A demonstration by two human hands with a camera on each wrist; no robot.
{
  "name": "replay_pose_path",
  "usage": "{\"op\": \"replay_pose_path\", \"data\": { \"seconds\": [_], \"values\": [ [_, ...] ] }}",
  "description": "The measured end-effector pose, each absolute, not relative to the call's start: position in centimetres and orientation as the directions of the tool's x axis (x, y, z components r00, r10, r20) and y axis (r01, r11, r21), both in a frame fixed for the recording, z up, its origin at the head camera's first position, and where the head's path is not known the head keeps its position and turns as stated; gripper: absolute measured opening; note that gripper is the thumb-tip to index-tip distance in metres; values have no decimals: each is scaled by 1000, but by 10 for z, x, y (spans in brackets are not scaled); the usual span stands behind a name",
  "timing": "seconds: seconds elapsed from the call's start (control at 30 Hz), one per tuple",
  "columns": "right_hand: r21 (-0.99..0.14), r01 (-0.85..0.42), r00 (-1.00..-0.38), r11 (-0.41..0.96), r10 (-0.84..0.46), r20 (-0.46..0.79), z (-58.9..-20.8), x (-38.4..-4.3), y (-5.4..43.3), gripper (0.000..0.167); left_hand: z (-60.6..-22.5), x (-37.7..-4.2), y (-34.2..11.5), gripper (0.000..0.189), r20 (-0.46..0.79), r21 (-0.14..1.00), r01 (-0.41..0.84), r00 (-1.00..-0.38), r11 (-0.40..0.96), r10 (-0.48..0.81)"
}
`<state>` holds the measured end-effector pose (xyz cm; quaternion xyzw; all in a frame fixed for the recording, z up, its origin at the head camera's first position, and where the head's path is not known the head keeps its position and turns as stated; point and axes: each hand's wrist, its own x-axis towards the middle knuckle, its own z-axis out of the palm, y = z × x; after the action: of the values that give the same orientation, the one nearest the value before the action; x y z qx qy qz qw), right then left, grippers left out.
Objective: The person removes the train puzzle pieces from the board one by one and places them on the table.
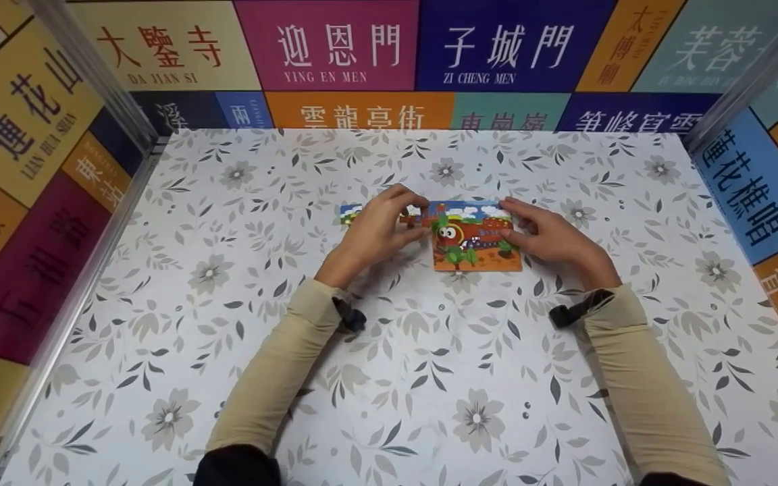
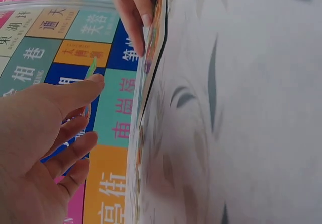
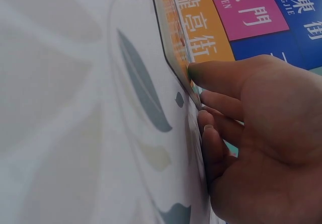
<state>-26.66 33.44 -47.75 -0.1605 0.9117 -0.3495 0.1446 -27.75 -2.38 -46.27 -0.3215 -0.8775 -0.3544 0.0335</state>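
A square picture puzzle [image 1: 477, 246] with a red cartoon train lies flat on the flowered table surface. My right hand [image 1: 551, 233] holds its right edge, index finger at the far corner and thumb [image 3: 216, 78] on the edge lower down. My left hand [image 1: 379, 226] is at the puzzle's left side, pinching a small colourful puzzle piece [image 2: 92, 68] between thumb and fingers. Most of that piece is hidden by the thumb. Behind the left hand, a blue and green strip of puzzle [image 1: 350, 212] lies on the table, partly covered by the hand.
The table [image 1: 402, 378] has a white cover with grey flowers and leaves. Upright panels [image 1: 335, 44] with coloured blocks and large characters stand along the back and both sides. Dark wrist straps [image 1: 568, 316] sit on both sleeves.
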Motion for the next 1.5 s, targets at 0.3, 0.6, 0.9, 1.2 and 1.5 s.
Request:
{"op": "replay_pose_path", "data": {
  "seconds": [0.3,0.6,0.9,1.2,1.5],
  "values": [
    [-684,-186,-905,705,-394,-160,-478,-267,334,68,-471,-278,-45,40,252,584,567,-807,581,534],
    [-689,-186,-906,701,-394,-156,-477,-267,333,67,-476,-279,-52,41,158,574,520,-828,633,537],
    [-692,-184,-908,698,-390,-152,-476,-266,333,67,-477,-279,-53,46,106,549,521,-819,654,563],
    [-692,-184,-906,698,-393,-156,-475,-265,334,67,-478,-277,-53,48,53,611,466,-831,640,554],
    [-693,-187,-906,696,-396,-152,-478,-266,335,66,-478,-278,-52,48,62,614,472,-828,633,557]
  ]
}}
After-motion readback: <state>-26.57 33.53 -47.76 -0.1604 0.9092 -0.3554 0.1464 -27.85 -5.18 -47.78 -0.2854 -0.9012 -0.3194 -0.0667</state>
